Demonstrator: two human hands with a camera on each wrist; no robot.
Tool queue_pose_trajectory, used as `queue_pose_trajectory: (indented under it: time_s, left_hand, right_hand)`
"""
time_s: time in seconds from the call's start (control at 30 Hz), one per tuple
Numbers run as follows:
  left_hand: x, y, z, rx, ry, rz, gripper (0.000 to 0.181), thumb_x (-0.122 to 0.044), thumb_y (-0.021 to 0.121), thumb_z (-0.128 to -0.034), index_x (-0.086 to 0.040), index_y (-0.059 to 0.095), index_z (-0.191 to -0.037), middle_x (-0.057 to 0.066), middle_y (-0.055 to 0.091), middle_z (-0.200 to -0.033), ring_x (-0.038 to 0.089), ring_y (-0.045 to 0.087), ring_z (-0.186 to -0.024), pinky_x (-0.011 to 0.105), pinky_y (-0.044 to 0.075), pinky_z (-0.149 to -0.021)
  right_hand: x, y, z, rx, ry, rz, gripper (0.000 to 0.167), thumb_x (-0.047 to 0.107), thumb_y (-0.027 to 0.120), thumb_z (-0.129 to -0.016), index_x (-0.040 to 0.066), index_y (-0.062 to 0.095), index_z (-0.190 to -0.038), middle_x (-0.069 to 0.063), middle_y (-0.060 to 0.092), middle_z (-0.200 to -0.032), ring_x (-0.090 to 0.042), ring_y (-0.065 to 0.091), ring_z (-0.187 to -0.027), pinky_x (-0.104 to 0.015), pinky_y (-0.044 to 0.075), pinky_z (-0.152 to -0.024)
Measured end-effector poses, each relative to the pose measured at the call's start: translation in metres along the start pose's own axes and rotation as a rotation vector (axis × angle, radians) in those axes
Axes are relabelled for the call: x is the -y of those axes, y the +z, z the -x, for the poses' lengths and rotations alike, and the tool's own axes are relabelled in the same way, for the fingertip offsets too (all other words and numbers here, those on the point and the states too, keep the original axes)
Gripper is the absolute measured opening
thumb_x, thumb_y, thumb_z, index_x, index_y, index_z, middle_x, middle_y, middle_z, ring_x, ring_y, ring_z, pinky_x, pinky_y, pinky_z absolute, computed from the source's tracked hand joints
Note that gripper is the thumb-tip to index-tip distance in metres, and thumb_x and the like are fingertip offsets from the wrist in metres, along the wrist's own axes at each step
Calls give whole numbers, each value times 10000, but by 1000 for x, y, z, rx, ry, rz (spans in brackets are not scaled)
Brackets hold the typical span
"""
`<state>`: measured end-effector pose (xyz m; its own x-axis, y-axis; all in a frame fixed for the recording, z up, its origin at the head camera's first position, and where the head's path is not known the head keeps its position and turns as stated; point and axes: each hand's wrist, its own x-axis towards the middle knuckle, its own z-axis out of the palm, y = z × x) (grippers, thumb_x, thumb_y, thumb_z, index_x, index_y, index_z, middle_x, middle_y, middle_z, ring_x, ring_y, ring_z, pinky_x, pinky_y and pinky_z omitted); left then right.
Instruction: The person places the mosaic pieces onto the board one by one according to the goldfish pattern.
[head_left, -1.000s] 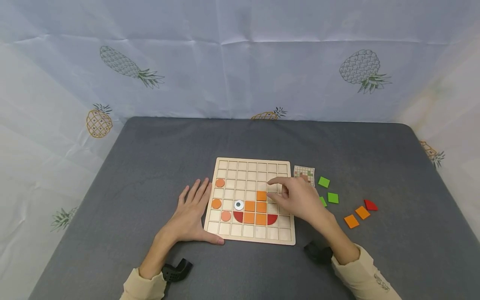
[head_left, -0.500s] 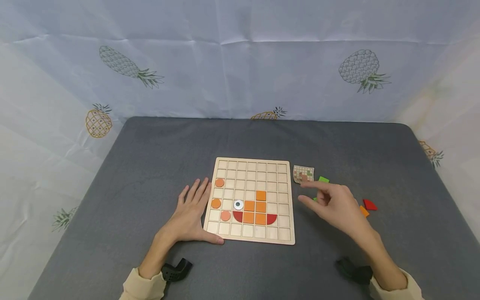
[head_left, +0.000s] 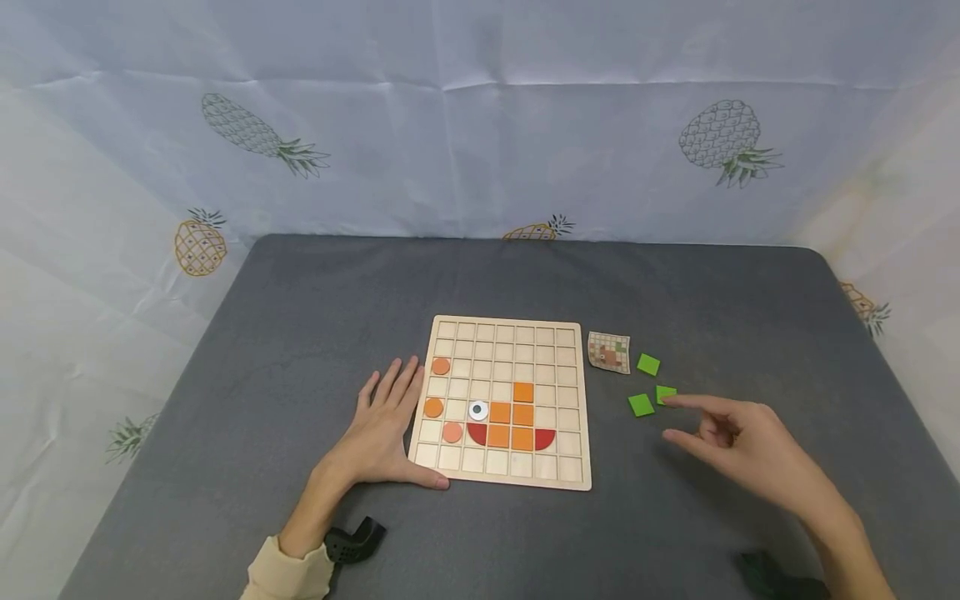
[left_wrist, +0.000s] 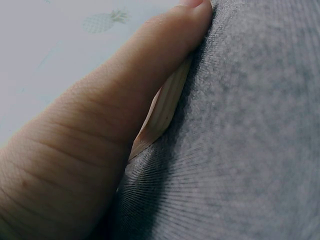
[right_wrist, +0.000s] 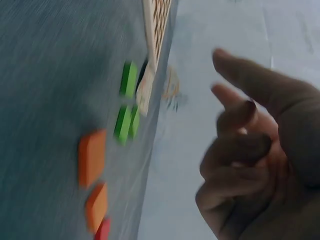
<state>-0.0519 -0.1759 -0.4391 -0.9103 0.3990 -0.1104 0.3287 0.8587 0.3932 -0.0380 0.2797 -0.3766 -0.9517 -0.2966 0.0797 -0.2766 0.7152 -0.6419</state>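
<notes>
My left hand (head_left: 378,437) lies with fingers spread along the left edge of a wooden grid board (head_left: 555,358), its thumb touching the front edge. On the board sit several orange squares (head_left: 522,392), two red quarter-rounds (head_left: 544,439), a white eye disc (head_left: 477,410) and three orange-toned discs (head_left: 433,407). My right hand (head_left: 750,446) hovers right of the board, holding nothing; thumb and index finger are apart and the other fingers bend inward. Three green squares (head_left: 641,406) lie near its fingertips. The right wrist view shows two loose orange squares (right_wrist: 92,158) and a red piece (right_wrist: 103,229), hidden in the head view.
A small picture card (head_left: 609,352) with a printed grid lies against the board's right side. Grey cloth (head_left: 337,300) covers the table. A white pineapple-print curtain (head_left: 480,150) hangs behind it. Black wrist devices (head_left: 356,542) are on both arms.
My right hand has moved from above the board to the right, past the card, to beside the green squares, fingers still apart. My left hand has stayed put.
</notes>
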Motion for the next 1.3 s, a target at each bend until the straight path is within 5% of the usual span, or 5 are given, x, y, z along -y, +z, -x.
queue_pose_trajectory:
  time_s: [0.4,1.13,1.3]
  left_hand:
    - [0,0,0,0,-3,12,1524,-769,839,-538,-44,88,-1648,162,61,-1737,410,27,-1607,646,19,-1245]
    - [1,2,0,-5,1,9,1525,-774,838,-537,-52,87,-1650,159,64,-1737,399,24,-1609,643,18,-1245]
    - [1,2,0,-9,3,7,1526,-777,838,-534,-53,89,-1650,159,69,-1737,398,26,-1609,643,21,-1245]
  right_hand:
    - [-51,-14,20,140,5,-24,372,109,848,-816,144,745,-1172,156,463,-636,3,410,-519,-216,340,-471]
    - [-59,-4,12,228,173,187,332,236,856,-820,109,771,-1114,107,407,-602,-5,316,-513,-230,255,-506]
    - [-58,-5,12,227,154,188,338,214,853,-819,94,771,-1125,107,421,-614,7,329,-523,-223,267,-502]
